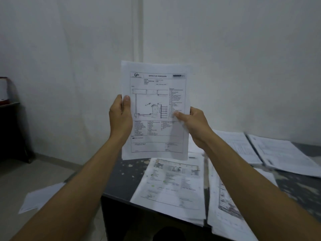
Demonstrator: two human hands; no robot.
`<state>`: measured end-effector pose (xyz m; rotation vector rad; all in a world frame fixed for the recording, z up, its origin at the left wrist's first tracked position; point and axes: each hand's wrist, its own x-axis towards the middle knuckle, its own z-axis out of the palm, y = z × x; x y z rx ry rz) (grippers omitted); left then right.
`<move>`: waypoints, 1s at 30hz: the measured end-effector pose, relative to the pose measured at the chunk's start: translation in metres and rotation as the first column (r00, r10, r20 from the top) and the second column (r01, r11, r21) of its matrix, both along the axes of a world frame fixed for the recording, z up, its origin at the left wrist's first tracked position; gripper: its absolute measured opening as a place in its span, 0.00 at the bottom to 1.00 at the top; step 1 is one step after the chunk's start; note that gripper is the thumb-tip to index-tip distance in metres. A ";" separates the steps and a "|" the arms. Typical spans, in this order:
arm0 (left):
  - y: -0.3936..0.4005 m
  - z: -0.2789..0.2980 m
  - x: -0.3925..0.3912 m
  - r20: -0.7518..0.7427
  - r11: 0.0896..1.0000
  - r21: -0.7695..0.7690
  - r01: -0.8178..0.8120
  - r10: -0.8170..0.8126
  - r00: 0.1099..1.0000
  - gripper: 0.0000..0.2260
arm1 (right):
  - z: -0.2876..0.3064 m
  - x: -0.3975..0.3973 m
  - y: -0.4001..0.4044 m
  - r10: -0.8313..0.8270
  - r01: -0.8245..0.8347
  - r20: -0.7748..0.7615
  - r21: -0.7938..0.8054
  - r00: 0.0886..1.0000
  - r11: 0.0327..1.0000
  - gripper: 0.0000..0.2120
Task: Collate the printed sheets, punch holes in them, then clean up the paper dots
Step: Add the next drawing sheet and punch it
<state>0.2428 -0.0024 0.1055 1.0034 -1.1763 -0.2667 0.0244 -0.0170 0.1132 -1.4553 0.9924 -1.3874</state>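
upright, both hands' fingers pinch thin rectangular printed sheets (156, 110), maybe several; left hand (120, 117), right hand (194, 126).

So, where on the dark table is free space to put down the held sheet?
Bare table shows only at the left, beside the colour-printed sheets. Another strip lies far right, below the stacks. The middle is crowded. Both hands hold the sheet.
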 end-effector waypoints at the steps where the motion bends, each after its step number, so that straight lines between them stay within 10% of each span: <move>1: -0.001 0.000 -0.013 -0.001 1.000 -0.004 0.019 -0.019 1.000 0.18 | 0.002 -0.013 0.004 -0.019 0.019 -0.003 -0.007 1.000 1.000 0.12; 30: 0.009 -0.056 -0.235 -0.031 0.920 0.084 0.383 -0.382 0.924 0.17 | -0.047 -0.234 0.088 -0.454 0.456 0.057 -0.037 0.889 0.889 0.06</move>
